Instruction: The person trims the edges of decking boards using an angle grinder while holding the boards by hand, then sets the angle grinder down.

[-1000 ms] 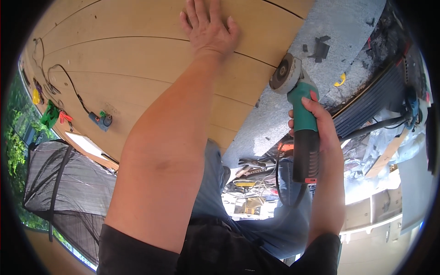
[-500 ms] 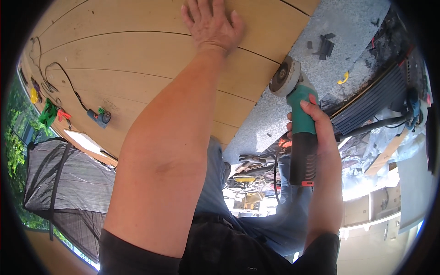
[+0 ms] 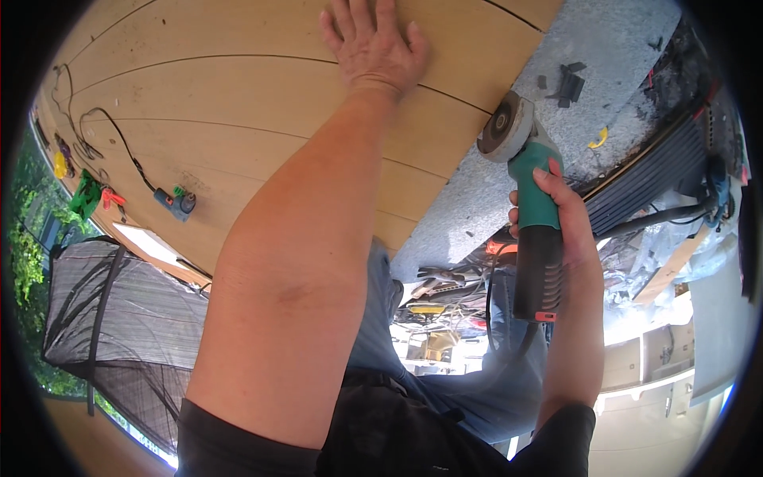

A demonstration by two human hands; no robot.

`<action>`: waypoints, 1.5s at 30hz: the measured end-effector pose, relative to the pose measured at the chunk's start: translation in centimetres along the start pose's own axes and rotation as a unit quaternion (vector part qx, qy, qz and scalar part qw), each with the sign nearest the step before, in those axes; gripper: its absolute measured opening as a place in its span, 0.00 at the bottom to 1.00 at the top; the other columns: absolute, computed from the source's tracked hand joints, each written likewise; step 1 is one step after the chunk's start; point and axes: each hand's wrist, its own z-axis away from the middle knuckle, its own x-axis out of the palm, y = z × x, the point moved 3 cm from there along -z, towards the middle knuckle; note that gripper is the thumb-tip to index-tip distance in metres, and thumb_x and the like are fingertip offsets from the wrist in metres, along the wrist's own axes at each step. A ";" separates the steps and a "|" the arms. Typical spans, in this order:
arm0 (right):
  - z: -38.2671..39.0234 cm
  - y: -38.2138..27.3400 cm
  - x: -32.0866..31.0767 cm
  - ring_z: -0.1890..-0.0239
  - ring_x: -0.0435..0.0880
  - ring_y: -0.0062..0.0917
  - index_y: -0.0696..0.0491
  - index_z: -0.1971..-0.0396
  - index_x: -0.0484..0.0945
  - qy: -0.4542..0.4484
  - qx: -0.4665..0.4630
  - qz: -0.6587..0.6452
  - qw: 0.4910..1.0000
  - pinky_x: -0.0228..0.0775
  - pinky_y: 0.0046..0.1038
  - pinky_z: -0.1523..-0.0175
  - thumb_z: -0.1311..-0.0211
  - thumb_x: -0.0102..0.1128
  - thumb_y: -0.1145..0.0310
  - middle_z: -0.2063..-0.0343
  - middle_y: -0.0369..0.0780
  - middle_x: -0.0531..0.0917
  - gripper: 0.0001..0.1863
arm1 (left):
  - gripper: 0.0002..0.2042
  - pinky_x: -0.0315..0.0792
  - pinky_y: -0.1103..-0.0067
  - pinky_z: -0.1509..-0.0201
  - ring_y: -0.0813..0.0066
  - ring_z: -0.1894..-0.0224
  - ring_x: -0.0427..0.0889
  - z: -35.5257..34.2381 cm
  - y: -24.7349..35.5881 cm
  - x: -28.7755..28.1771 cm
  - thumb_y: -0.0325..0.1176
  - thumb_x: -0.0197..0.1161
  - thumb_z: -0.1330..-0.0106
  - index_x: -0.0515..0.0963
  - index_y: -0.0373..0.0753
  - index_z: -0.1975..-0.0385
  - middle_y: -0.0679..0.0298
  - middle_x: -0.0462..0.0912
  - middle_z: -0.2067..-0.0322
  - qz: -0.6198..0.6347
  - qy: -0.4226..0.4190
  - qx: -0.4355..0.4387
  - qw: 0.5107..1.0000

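My left hand [image 3: 377, 46] lies flat on the tan wooden planks [image 3: 262, 87], fingers spread and holding nothing. Wrapped around the teal and black angle grinder [image 3: 538, 203] is my right hand [image 3: 563, 203], thumb on the teal body near the red switch. The grinder's disc [image 3: 502, 126], under a grey guard, sits by the cut edge of the planks; whether it touches the wood I cannot tell. Beyond that edge lies a speckled grey floor [image 3: 548, 48].
A corded power tool [image 3: 176, 204] lies on the planks at left, near a green object [image 3: 86, 194]. Dark scraps [image 3: 567, 85] and a yellow piece [image 3: 598, 137] rest on the grey floor. Ribbed black panels [image 3: 648, 179] are at right. Cables and hand tools [image 3: 441, 278] clutter the area below the edge.
The grinder and my right hand appear slightly farther right in the picture. My left hand stays flat on the planks; the whole view has shifted a little.
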 end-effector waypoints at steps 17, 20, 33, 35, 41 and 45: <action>-0.8 6.1 -0.1 0.70 0.87 0.32 0.55 0.43 0.69 0.015 0.025 -0.007 1.000 0.84 0.35 0.68 0.34 0.67 0.57 0.64 0.46 0.83 0.26 | 0.37 0.40 0.48 0.21 0.43 0.21 0.47 0.5 -0.2 0.4 0.47 0.54 0.35 0.60 0.41 0.26 0.42 0.51 0.23 -0.006 0.009 0.001 1.000; -0.8 6.7 -0.1 0.70 0.87 0.32 0.54 0.44 0.69 0.019 0.019 -0.003 1.000 0.84 0.35 0.68 0.34 0.67 0.58 0.65 0.46 0.83 0.26 | 0.37 0.40 0.49 0.21 0.44 0.21 0.47 0.4 -0.2 0.3 0.48 0.54 0.36 0.60 0.41 0.25 0.43 0.51 0.23 -0.004 0.011 0.003 1.000; -1.0 9.9 -0.1 0.70 0.87 0.34 0.54 0.43 0.66 0.008 0.037 -0.008 0.999 0.84 0.37 0.68 0.34 0.67 0.59 0.64 0.47 0.82 0.27 | 0.37 0.39 0.50 0.20 0.45 0.20 0.45 0.6 -0.2 0.5 0.47 0.55 0.35 0.59 0.42 0.25 0.45 0.48 0.22 -0.009 0.002 -0.008 1.000; -1.5 11.1 -0.7 0.70 0.87 0.34 0.53 0.42 0.66 0.005 0.043 -0.016 0.999 0.84 0.37 0.68 0.34 0.66 0.59 0.64 0.47 0.82 0.27 | 0.37 0.39 0.50 0.20 0.46 0.20 0.45 0.5 -0.1 0.6 0.47 0.54 0.35 0.59 0.42 0.25 0.45 0.48 0.22 -0.014 0.001 -0.010 1.000; -1.9 13.2 -0.8 0.70 0.87 0.35 0.53 0.42 0.66 -0.002 0.057 -0.028 0.998 0.84 0.38 0.68 0.34 0.66 0.60 0.64 0.47 0.82 0.26 | 0.37 0.39 0.51 0.19 0.47 0.20 0.46 0.6 -0.2 0.7 0.48 0.53 0.34 0.59 0.42 0.25 0.45 0.49 0.22 -0.011 0.013 -0.008 1.000; -2.0 14.2 -0.9 0.70 0.87 0.35 0.53 0.42 0.65 0.000 0.062 -0.024 0.998 0.84 0.36 0.68 0.34 0.66 0.60 0.64 0.47 0.81 0.27 | 0.37 0.39 0.51 0.19 0.47 0.20 0.47 0.9 -0.2 0.9 0.48 0.53 0.34 0.59 0.42 0.25 0.45 0.50 0.23 -0.007 0.025 -0.005 1.000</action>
